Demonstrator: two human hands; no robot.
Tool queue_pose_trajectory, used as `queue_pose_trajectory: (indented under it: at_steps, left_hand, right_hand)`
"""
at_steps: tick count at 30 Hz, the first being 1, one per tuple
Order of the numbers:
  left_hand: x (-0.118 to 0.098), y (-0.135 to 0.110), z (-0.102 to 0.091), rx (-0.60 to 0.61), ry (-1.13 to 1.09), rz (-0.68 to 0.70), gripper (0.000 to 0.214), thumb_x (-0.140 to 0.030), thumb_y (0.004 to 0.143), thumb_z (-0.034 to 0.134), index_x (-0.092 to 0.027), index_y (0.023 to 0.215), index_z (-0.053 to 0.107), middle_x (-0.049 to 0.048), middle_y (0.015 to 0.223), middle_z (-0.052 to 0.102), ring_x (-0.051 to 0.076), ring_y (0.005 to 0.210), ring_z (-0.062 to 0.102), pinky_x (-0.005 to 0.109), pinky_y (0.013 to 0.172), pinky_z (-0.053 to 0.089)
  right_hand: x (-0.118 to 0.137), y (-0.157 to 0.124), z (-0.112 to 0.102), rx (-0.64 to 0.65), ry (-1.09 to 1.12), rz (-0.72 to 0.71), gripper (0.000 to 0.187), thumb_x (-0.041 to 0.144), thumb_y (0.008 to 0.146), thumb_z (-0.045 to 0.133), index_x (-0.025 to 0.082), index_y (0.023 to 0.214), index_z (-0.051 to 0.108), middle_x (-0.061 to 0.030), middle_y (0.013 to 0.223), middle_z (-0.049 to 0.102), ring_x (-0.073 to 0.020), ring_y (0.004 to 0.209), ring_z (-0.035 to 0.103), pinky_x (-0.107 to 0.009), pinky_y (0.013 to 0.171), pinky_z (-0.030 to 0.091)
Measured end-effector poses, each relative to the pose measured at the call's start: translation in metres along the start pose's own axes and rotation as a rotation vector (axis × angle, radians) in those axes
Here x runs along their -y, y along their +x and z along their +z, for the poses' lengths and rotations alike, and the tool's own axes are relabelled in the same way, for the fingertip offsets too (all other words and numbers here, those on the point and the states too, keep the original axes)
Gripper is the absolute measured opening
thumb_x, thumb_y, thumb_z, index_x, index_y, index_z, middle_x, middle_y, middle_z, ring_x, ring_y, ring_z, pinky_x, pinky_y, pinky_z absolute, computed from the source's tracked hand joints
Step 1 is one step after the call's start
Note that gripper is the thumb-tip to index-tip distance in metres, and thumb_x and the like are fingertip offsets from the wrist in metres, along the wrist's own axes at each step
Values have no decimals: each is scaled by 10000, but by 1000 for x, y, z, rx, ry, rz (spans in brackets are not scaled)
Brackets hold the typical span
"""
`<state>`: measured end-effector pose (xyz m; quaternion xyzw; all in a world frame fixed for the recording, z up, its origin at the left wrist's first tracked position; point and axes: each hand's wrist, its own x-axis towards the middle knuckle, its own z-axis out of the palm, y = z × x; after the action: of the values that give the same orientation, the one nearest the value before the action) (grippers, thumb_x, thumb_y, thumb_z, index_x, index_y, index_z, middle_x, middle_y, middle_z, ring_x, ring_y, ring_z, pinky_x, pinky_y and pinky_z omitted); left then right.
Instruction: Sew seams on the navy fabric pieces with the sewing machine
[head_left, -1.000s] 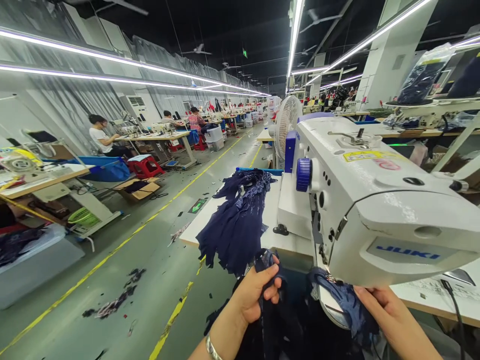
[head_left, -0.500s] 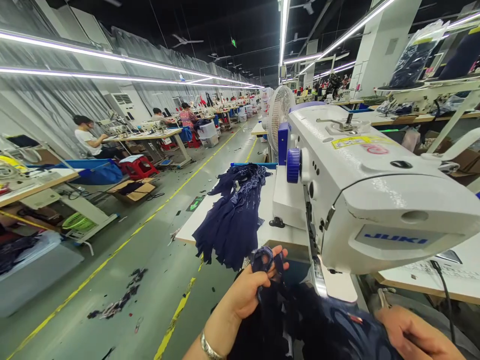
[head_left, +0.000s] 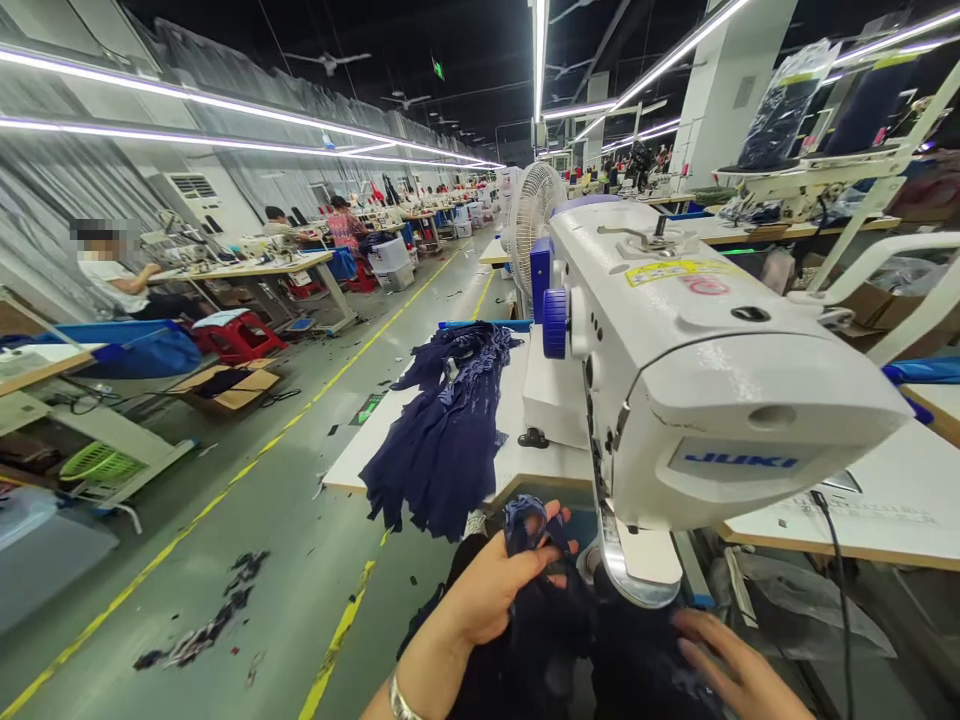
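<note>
With your left hand (head_left: pixel 501 585) loosely curled round the navy fabric (head_left: pixel 555 635) toward six o'clock — I can't tell whether your right hand (head_left: pixel 731 662) grips any — spread the folds clear of the sewing machine (head_left: pixel 720 385).

Long white tube lights (head_left: pixel 540 60) brighten the room beneath a dim black ceiling (head_left: pixel 465 30). Glare speckles the glossy white plastic sewing machine (head_left: pixel 720 390); the dark navy cloth (head_left: pixel 630 655) below it sinks into shadow. The bare right hand (head_left: pixel 739 665) looks slightly blurred; edges stretch, and 1 pixelated patch (head_left: pixel 101 238) sits far left.
</note>
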<state>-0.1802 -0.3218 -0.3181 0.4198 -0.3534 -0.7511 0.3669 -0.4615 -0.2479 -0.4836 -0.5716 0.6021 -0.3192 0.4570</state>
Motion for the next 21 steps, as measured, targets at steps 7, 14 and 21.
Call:
queue_pose_trajectory:
  at_steps: [7, 14, 21]
  left_hand:
    - [-4, -5, 11, -46, -42, -1, 492, -207, 753, 716, -243, 1226, 586, 95, 1343, 517, 296, 1194, 501, 373, 831, 505]
    - [-6, -10, -2, -50, 368, 89, 355, -344, 789, 675, -181, 1104, 662, 77, 947, 688, 179, 850, 596, 307, 824, 441]
    - [3, -21, 29, 502, 682, -161, 173, -292, 791, 620, -220, 873, 755, 8, 741, 641, 142, 667, 526, 244, 681, 419]
  right_hand:
    - [91, 25, 70, 262, 386, -71, 572, 529, 750, 617, 132, 1162, 616, -132, 1230, 620, -305, 1151, 554, -423, 1000, 413]
    - [89, 25, 27, 160, 110, -233, 392, 399, 826, 588, 237, 1180, 631, -77, 1235, 624, -302, 1161, 545, -446, 1022, 385]
    - [122, 6, 18, 404, 182, -244, 534, 366, 843, 553, 273, 1361, 464, -38, 1381, 500, -258, 1290, 418, -394, 1095, 269]
